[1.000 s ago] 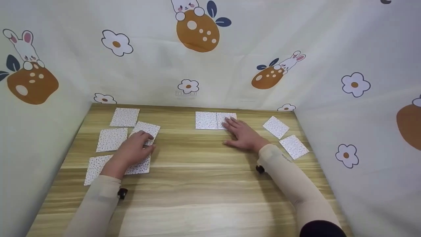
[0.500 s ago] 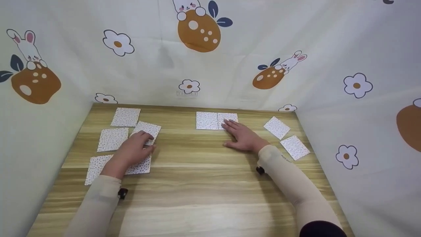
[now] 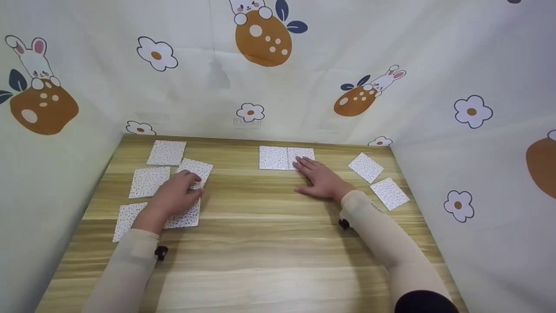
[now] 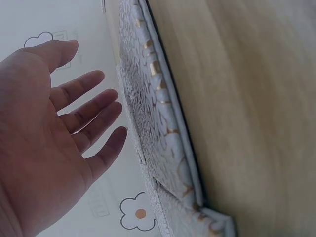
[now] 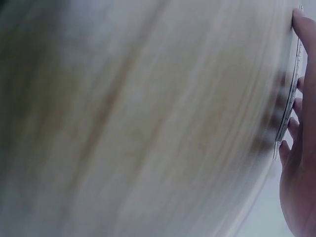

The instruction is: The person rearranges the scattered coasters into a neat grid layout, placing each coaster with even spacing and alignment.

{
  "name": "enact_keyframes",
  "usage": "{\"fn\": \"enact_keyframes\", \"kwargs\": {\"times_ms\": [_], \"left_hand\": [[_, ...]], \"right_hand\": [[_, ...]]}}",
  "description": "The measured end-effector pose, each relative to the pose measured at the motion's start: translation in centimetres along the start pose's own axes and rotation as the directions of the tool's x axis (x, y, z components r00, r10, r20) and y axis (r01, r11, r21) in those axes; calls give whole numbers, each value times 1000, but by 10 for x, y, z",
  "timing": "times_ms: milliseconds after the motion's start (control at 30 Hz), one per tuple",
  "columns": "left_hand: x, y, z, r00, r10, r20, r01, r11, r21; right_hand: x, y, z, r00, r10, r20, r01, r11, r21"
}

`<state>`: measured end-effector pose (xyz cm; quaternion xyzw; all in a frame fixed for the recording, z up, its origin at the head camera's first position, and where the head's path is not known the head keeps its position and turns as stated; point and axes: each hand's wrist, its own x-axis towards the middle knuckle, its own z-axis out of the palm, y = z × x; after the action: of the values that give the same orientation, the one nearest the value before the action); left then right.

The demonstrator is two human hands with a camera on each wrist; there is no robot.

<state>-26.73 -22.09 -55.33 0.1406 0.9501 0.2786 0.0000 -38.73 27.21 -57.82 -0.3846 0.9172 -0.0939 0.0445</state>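
My left hand [image 3: 176, 195] is held over several thin white square tiles at the table's left, its fingers loosely bent around nothing. In the left wrist view the fingers [image 4: 101, 111] are spread beside the patterned face of a tile [image 4: 153, 98]. Part of a near tile [image 3: 186, 217] and of a farther tile [image 3: 199, 166] are hidden beneath this hand. My right hand [image 3: 323, 179] lies flat with straight fingers on the right tile [image 3: 304, 153] of a pair at the back middle; its left neighbour [image 3: 273, 157] sits edge to edge with it.
More tiles lie at the left: a back one [image 3: 167, 152], a middle one [image 3: 148, 181] and a front one [image 3: 128, 217]. Two tilted tiles, one farther [image 3: 366, 167] and one nearer [image 3: 389, 194], lie right. A printed curtain [image 3: 204, 82] encloses the wooden table [image 3: 269, 248].
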Motion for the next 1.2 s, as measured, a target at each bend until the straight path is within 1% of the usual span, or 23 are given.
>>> {"fn": "enact_keyframes", "kwargs": {"times_ms": [133,267,400,567,733,833,900,1000,1200], "left_hand": [[3,-2,-1,998,-51,-24,52,998,40],[8,0,-2,990,-130,-51,134,987,91],[15,3,0,977,-203,-61,209,969,132],[25,4,6,960,-268,-77,278,944,181],[32,8,11,937,-336,-100,349,920,176],[32,13,11,929,-355,-104,369,915,165],[31,15,10,927,-359,-105,372,915,159],[30,17,9,929,-355,-106,368,916,159],[31,14,9,931,-349,-103,362,917,168]], "right_hand": [[0,-1,-1,1000,4,7,-4,1000,6],[-1,-1,-1,1000,9,16,-9,1000,2],[-1,1,0,999,15,28,-15,1000,-4],[0,2,1,1000,8,23,-7,1000,-7],[0,1,2,1000,-8,10,8,1000,-7],[0,0,1,1000,-11,1,11,1000,7],[-1,-1,0,1000,-7,-1,7,1000,14],[-1,-1,0,1000,2,4,-2,1000,14],[0,0,0,1000,7,10,-7,1000,12]]}}
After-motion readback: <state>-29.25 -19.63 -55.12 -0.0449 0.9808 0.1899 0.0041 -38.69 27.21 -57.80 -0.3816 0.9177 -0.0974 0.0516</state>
